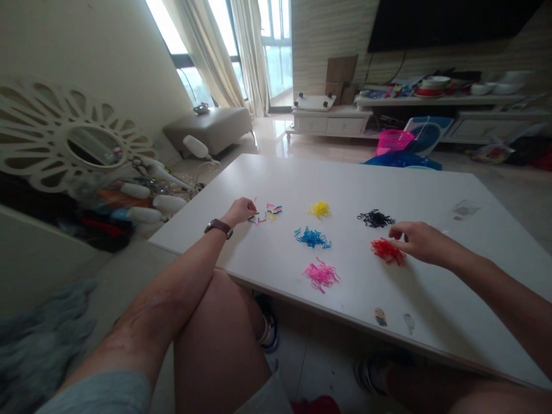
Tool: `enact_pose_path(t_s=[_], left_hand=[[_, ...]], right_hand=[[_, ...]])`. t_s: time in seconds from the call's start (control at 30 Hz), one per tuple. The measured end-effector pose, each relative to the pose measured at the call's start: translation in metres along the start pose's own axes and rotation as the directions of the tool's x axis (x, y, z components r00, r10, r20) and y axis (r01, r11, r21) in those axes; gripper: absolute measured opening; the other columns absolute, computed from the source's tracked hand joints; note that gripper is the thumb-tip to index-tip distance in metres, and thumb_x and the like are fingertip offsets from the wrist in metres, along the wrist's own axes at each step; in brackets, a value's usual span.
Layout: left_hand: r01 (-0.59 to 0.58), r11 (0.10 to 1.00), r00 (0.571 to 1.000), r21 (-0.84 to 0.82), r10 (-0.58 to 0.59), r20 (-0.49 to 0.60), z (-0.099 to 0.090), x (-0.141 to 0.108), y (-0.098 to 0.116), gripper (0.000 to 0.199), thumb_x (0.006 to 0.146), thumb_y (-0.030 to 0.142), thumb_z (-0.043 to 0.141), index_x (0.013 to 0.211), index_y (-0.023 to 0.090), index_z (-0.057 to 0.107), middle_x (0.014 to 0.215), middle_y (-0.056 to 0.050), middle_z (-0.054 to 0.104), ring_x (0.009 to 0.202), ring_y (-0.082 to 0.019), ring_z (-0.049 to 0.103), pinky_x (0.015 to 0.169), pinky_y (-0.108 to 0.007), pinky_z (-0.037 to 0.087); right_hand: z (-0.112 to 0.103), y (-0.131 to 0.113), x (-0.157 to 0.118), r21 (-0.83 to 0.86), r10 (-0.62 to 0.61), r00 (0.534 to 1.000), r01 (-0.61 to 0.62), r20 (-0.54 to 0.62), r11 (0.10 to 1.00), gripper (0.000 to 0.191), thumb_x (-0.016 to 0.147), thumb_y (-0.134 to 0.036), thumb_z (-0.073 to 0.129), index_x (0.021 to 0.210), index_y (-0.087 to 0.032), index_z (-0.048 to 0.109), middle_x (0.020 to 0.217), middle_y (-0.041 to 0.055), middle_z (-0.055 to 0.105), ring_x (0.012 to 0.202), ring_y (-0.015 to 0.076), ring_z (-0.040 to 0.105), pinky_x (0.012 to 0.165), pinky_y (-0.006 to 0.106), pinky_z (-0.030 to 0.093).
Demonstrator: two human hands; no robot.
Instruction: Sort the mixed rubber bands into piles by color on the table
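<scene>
On a white table (276, 178) lie separate piles of small strips: yellow (320, 209), blue (312, 237), pink (321, 275), black (376, 218) and red (388, 252). A loose mixed-colour group (271, 214) is spread at the left. My left hand (242, 211), with a watch on its wrist, is closed at the left edge of that mixed group; a small dark piece shows at its fingertips. Over the upper right side of the red pile is my right hand (409, 237), fingers bent and thumb and forefinger apart, with nothing visible between them.
Two stickers, one a yellow figure (380, 317), lie near the table's front edge. A clear plastic bag (466, 209) is at the right. Beyond the table stand a pink basket (393, 141) and a blue item (401, 159). White lamp shades (169, 203) are close to the left edge.
</scene>
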State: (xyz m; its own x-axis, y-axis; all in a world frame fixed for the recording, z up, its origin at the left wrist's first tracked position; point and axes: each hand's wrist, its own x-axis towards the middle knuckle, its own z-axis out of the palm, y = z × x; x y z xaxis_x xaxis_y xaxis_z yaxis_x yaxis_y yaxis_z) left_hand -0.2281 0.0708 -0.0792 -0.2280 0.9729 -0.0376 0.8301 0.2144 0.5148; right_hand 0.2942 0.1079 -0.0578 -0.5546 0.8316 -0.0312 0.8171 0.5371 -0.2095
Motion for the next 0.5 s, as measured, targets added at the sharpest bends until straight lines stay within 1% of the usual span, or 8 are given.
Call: enact_pose_path(t_s=[0.1, 0.2, 0.33, 0.43, 0.5], left_hand=[[0.102, 0.994, 0.992, 0.042, -0.105, 0.075, 0.005, -0.003, -0.002, 0.009, 0.066, 0.020, 0.075, 0.073, 0.014, 0.073, 0.069, -0.004, 0.070, 0.066, -0.015, 0.060, 0.061, -0.024, 0.043], [0.133, 0.986, 0.985, 0.101, -0.142, 0.094, 0.014, -0.004, 0.002, 0.007, 0.066, 0.021, 0.075, 0.069, 0.014, 0.073, 0.068, -0.005, 0.070, 0.069, -0.016, 0.061, 0.063, -0.025, 0.044], [0.139, 0.985, 0.985, 0.102, -0.148, 0.087, 0.021, -0.002, 0.007, 0.003, 0.066, 0.017, 0.073, 0.067, 0.014, 0.072, 0.072, -0.007, 0.072, 0.071, -0.017, 0.063, 0.063, -0.024, 0.044], [0.133, 0.987, 0.983, 0.090, -0.143, 0.116, 0.023, 0.001, 0.008, 0.005, 0.067, 0.014, 0.071, 0.062, 0.014, 0.070, 0.064, -0.006, 0.069, 0.065, -0.017, 0.061, 0.060, -0.024, 0.043], [0.129, 0.989, 0.984, 0.079, -0.137, 0.111, 0.023, 0.004, 0.008, 0.006, 0.068, 0.014, 0.069, 0.062, 0.014, 0.070, 0.059, -0.005, 0.066, 0.061, -0.016, 0.060, 0.059, -0.024, 0.043]], right_hand=[[0.000, -0.002, 0.000, 0.000, -0.013, 1.000, 0.013, 0.014, 1.000, 0.019, 0.080, -0.037, 0.057, 0.078, -0.021, 0.068, 0.081, 0.0068, 0.072, 0.068, 0.0198, 0.063, 0.061, 0.030, 0.042], [0.000, -0.004, 0.000, -0.002, -0.017, 1.000, 0.017, 0.019, 1.000, 0.021, 0.080, -0.037, 0.056, 0.079, -0.020, 0.068, 0.081, 0.0067, 0.072, 0.068, 0.0203, 0.064, 0.061, 0.030, 0.042], [-0.001, -0.006, -0.001, -0.004, -0.006, 0.999, 0.006, 0.032, 1.000, 0.020, 0.080, -0.036, 0.056, 0.077, -0.021, 0.068, 0.081, 0.0063, 0.072, 0.070, 0.0210, 0.064, 0.063, 0.030, 0.043], [-0.001, -0.008, -0.002, -0.002, -0.006, 0.999, 0.006, 0.045, 1.000, 0.018, 0.080, -0.035, 0.057, 0.075, -0.021, 0.067, 0.080, 0.0058, 0.072, 0.070, 0.0209, 0.065, 0.062, 0.030, 0.043], [-0.001, -0.008, -0.002, -0.002, -0.005, 0.999, 0.005, 0.049, 1.000, 0.016, 0.079, -0.034, 0.057, 0.074, -0.021, 0.067, 0.079, 0.0057, 0.072, 0.069, 0.0207, 0.065, 0.061, 0.030, 0.042]])
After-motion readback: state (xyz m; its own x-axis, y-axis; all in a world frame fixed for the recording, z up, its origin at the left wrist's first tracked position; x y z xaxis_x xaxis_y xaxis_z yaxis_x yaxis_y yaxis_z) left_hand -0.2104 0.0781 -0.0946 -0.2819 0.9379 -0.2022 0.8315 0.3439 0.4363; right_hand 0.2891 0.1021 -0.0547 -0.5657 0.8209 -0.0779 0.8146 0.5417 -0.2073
